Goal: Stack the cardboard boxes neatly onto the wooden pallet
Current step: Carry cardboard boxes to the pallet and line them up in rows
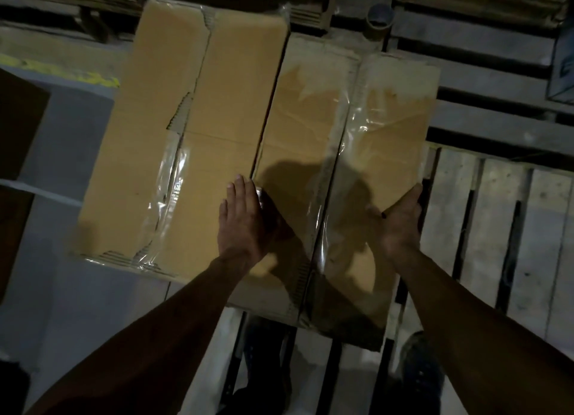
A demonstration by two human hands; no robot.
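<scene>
- Two cardboard boxes are seen side by side and touching on the wooden pallet (497, 203), whose bare slats extend to the right of the right hand.
- The left-hand box (198, 128), taped along its torn centre seam, lies beyond and to the left of the left hand.
- The right-hand box (351, 153), its seam covered by clear tape, is held between both hands; what either box contains cannot be told, as both are closed.
- Both forearms are stretched forward and down.
- The left hand (245, 219) is laid with straight fingers at the line where the boxes meet, pressing, nothing grasped.
- The right hand (400, 219) is cupped against the box's right edge, fingers extended along its side.
</scene>
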